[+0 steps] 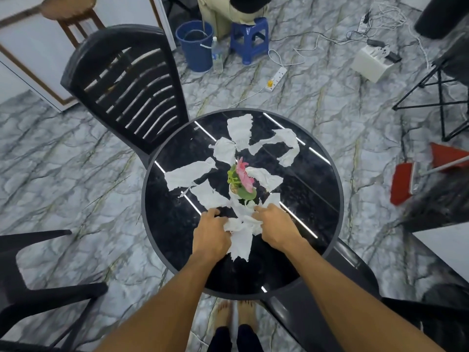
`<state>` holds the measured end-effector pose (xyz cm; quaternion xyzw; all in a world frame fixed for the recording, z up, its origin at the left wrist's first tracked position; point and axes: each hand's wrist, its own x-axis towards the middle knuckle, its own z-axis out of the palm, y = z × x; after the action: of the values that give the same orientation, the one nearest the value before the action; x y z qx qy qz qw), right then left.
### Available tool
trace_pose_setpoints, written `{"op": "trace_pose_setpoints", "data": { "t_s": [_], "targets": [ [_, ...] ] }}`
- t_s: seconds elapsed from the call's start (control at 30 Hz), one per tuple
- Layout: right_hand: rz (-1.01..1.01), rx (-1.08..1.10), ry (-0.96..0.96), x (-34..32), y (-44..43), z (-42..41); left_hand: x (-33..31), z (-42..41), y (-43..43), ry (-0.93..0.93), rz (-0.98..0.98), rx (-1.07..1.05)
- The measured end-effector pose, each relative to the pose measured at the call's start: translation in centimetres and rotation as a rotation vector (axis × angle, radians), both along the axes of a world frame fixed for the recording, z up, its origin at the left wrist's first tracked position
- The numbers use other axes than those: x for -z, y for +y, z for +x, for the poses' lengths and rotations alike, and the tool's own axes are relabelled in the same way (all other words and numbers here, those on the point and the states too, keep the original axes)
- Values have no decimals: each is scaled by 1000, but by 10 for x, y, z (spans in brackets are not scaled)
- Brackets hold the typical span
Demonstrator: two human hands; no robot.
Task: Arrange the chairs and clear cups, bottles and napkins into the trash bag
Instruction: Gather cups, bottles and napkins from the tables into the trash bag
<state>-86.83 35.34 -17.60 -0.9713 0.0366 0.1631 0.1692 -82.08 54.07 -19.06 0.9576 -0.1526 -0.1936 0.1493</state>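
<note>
This looks like a room in someone's home, with a small sitting corner in it. The marble-patterned tile floor (330, 110) runs wall to wall, and black plastic chairs (127, 80) stand around a round black table (177, 224) with a little potted flower (242, 181) at its middle. Household things lie about: a blue bucket (195, 47), a water bottle (217, 55) just beside it, a blue plastic stool (250, 39), a red broom (403, 184). A power strip (276, 78) and loose white cables (388, 16) trail over the floor, near black stand legs (436, 92).
</note>
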Motion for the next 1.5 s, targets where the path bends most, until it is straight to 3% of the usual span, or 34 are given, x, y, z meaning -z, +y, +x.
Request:
{"op": "trace_pose_setpoints", "data": {
  "t_s": [0.17,0.33,0.43,0.63,0.97,1.23,1.5],
  "targets": [
    [28,37,-30,17,6,-5,5,0,2,-278,18,56],
    [48,114,-56,23,18,-10,3,27,5,26,84,128],
    [8,156,-5,27,24,-12,2,25,12,-16,116,255],
    [171,444,51,26,34,-30,1,8,15,31,-114,275],
    [305,816,-122,-33,4,-113,-44,-30,-35,82,-359,419],
    [142,1255,-411,-116,-47,-285,-128,-172,-148,158,-642,729],
    [-95,1696,-572,-178,1,-538,-193,-413,-195,174,-830,1177]
  ]
}}
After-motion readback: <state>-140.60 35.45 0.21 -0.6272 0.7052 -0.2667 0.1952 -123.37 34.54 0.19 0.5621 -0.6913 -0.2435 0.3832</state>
